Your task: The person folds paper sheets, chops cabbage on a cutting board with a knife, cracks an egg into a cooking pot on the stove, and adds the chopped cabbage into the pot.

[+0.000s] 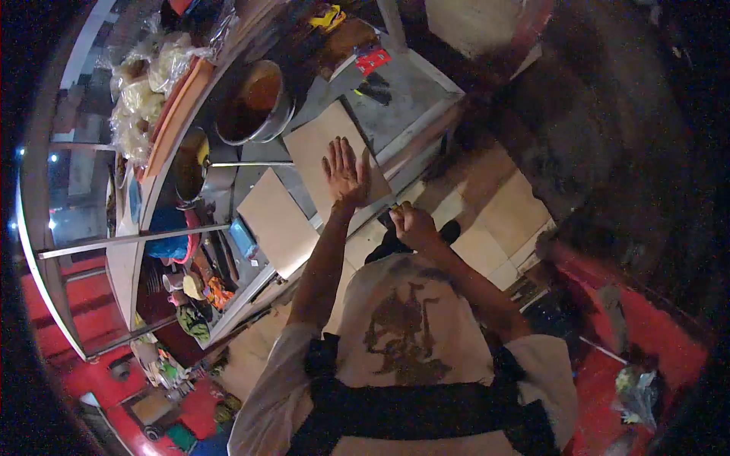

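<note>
My left hand (pixel 346 175) lies flat, fingers spread, on a sheet of brown paper or card (pixel 318 140) on the grey counter. At the sheet's near corner my right hand (pixel 413 226) is closed round a small handle with a bit of yellow (pixel 395 207); what extends from it is too blurred to make out. A second brown stack or sheet (pixel 277 220) lies to the left, near the counter's front edge.
A metal pot of reddish-brown contents (pixel 255 99) and a smaller pan (pixel 190 163) stand behind the sheets. Bagged food (pixel 141 99) is on a shelf at left. A red packet (pixel 372 61) and a dark item (pixel 374 91) lie farther back. A blue box (pixel 243 238) is left.
</note>
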A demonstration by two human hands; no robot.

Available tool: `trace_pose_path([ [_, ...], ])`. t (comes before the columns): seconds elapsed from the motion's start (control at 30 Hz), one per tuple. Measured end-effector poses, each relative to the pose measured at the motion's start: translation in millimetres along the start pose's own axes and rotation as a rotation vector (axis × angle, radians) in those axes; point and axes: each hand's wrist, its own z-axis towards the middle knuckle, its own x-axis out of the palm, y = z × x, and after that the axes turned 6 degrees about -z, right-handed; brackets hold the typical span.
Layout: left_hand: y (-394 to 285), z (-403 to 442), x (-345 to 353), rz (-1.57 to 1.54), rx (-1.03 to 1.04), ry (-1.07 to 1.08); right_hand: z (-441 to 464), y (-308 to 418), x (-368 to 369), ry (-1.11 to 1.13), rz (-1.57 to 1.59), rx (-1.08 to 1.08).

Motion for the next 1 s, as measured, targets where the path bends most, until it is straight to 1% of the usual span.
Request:
trace_pose_path([
  [0.03,2,2,1,-0.002,-0.012,-0.001,2,0,-2,0.010,-0.005,-0.005],
  [0.1,6,2,2,-0.082,-0.003,-0.010,-2,2,-7,-0.157,-0.051,-0.213],
  [0.13,6,3,3,-0.085,-0.013,-0.006,-5,1,-12,-0.147,-0.053,-0.212],
  [0.2,4,4,2,-0.050,-0.004,-0.013,-12,2,-25,-0.034,-0.112,-0.089],
  [0.27,3,7,-1,-0.072,-0.007,-0.007,7,13,-23,-0.031,-0.070,-0.068],
  [0.33,0,5,-4,-0.089,-0.034,-0.003,7,12,-26,-0.007,-0.029,-0.057],
  [0.37,-1,5,-7,-0.093,-0.030,0.013,2,7,-34,-0.080,-0.137,-0.244],
  [0.47,5,11,-5,-0.077,-0.007,0.018,4,-1,-50,0.003,-0.288,-0.276],
  [0.53,4,7,-1,-0.096,0.001,0.015,15,6,-50,0.168,-0.145,0.059],
  [0.57,4,3,1,-0.099,0.000,0.027,25,16,-46,0.110,-0.219,0.034],
  [0.6,7,6,4,-0.090,-0.006,0.021,27,15,-51,0.102,-0.219,0.039],
  [0.67,10,8,6,-0.083,-0.003,0.016,28,12,-61,0.200,-0.167,0.046],
  [0.8,9,6,5,-0.059,0.009,0.038,41,-9,-60,0.136,-0.134,0.042],
  [0.87,4,4,-1,-0.062,0.015,0.025,61,9,-46,-0.087,-0.229,-0.219],
  [0.9,1,1,-7,-0.066,0.035,0.049,63,16,-45,0.029,-0.177,-0.081],
  [0.93,-1,2,-13,-0.068,0.057,0.064,59,17,-44,0.006,-0.180,-0.093],
  [0.97,13,0,-9,-0.178,0.093,0.085,49,18,-39,0.070,-0.104,-0.010],
  [1.0,22,-2,-9,-0.179,0.111,0.071,36,19,-32,0.138,-0.027,0.077],
])
